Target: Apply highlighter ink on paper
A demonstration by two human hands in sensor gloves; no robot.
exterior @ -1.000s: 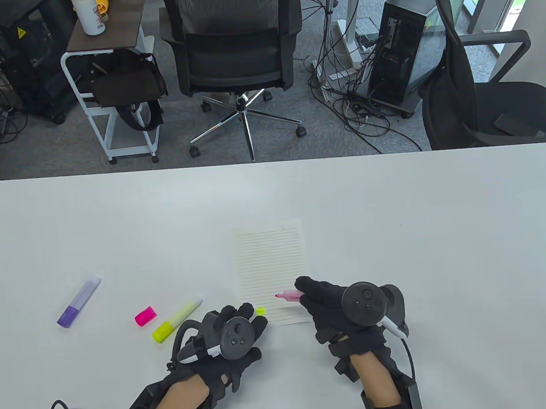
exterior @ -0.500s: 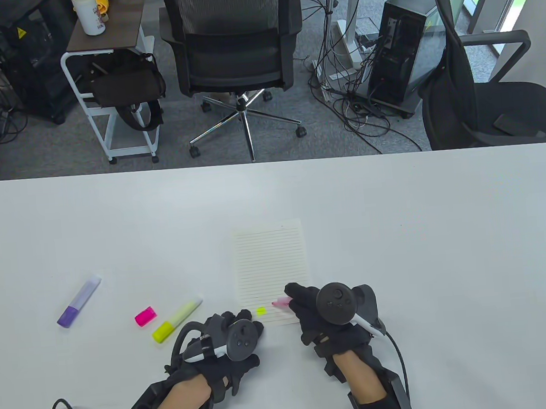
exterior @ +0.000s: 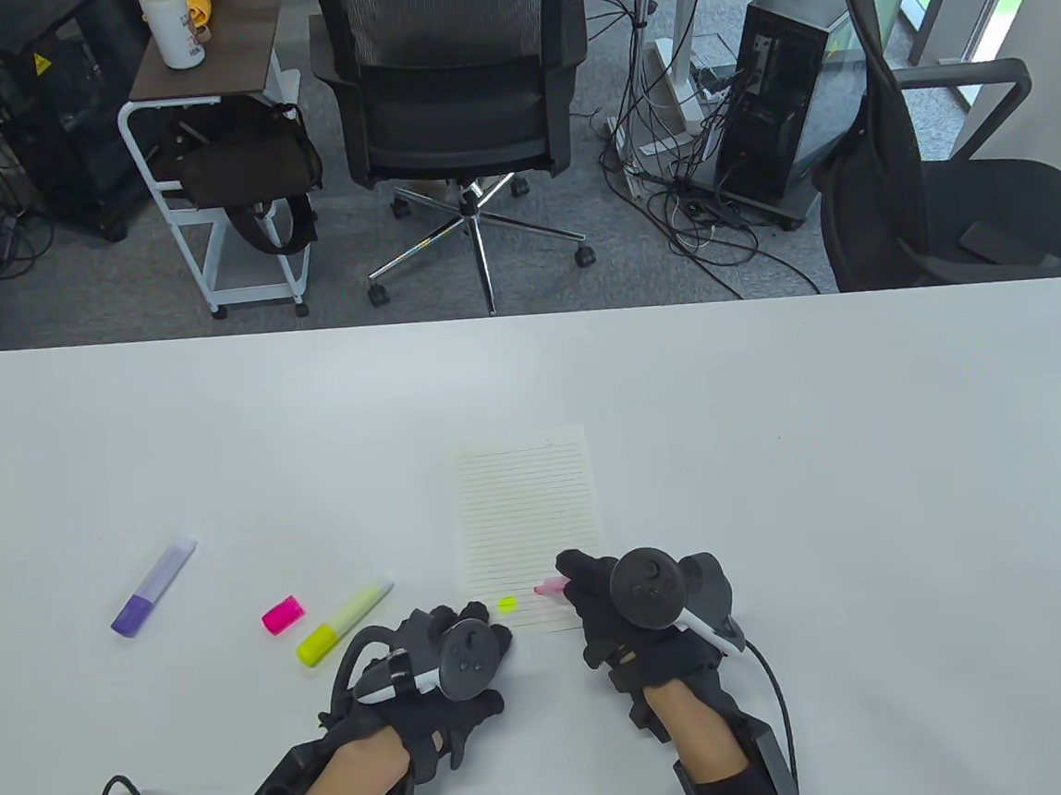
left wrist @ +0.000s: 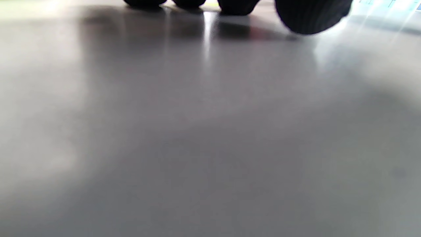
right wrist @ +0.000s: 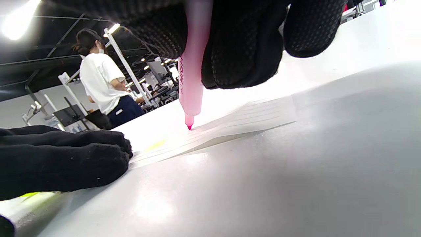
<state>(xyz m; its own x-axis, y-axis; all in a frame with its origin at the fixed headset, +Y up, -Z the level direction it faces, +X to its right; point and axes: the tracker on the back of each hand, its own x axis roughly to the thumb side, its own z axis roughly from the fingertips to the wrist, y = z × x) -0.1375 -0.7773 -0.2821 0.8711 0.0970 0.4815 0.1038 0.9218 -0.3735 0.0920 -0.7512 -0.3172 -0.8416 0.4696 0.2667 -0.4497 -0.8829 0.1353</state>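
Note:
A lined sheet of paper (exterior: 527,518) lies on the white table (exterior: 776,450). My right hand (exterior: 605,609) grips an uncapped pink highlighter (exterior: 550,588); its tip touches the paper near the lower right, as the right wrist view (right wrist: 189,127) shows. A small yellow mark (exterior: 508,604) sits on the paper's lower part. My left hand (exterior: 450,646) rests flat at the paper's lower left corner, fingers on the table in the left wrist view (left wrist: 309,16). The pink cap (exterior: 283,615) lies on the table to the left.
A yellow highlighter (exterior: 343,620) lies beside the pink cap. A purple highlighter (exterior: 153,585) lies further left. Beyond the table's far edge stand office chairs (exterior: 456,79), a side cart (exterior: 212,147) and computer towers. A person stands in the background of the right wrist view (right wrist: 102,85).
My right hand has moved left and toward me with the pink highlighter, bringing its tip low on the paper near the yellow mark. My left hand has shifted slightly back, uncovering the mark.

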